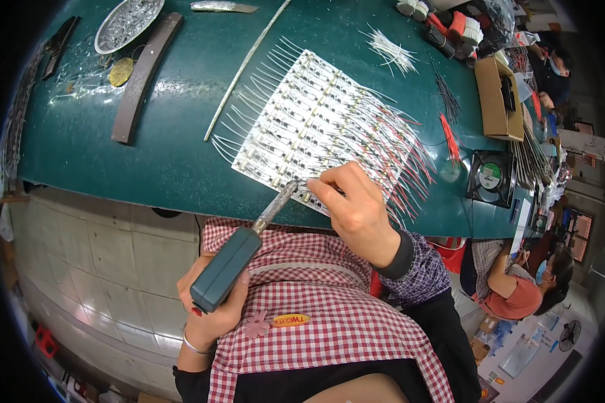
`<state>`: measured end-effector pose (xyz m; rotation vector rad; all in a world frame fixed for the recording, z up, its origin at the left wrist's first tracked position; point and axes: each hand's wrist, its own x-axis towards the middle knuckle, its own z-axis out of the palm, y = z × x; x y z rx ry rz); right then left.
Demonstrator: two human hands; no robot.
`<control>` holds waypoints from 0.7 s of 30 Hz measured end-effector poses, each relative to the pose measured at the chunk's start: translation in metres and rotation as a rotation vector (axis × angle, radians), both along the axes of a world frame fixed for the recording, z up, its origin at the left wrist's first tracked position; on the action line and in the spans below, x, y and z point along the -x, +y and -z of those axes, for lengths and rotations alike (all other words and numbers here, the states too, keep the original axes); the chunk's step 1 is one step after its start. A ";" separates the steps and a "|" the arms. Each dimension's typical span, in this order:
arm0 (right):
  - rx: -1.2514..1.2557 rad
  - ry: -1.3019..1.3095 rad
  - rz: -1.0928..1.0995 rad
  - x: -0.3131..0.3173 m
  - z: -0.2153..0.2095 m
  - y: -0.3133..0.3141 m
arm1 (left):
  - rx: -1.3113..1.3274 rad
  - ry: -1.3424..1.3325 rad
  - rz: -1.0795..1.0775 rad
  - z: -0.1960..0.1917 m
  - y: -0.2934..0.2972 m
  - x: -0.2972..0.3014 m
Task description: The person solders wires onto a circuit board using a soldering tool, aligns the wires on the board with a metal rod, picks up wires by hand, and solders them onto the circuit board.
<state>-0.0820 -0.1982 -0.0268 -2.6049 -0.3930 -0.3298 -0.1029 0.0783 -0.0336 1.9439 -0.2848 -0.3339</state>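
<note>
While the left hand [212, 312] is gripping the soldering iron [245, 245] with its tip at the near edge of the white panel of circuit strips [309, 124] lying on the green desk [148, 154], the right hand [356, 208] is pinching a wire there, so soldering seems underway, calling for steady aim.

The left hand [212, 305] is curled in a full grip, wrist bent, thumb nail showing, a bangle on the wrist. The right hand [353, 205] reaches forward, knuckles up, fingers [323, 191] bent down and pinched together; its forearm runs back in a dark sleeve.
</note>
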 end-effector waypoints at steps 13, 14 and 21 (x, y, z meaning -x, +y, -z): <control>0.030 -0.009 0.037 0.001 0.002 0.000 | 0.044 0.015 -0.081 0.006 0.008 0.009; 0.031 -0.002 0.033 0.001 0.002 0.001 | 0.044 0.014 -0.083 0.006 0.008 0.010; -0.011 -0.084 0.013 0.007 0.001 0.005 | 0.054 0.029 -0.082 0.002 0.008 0.010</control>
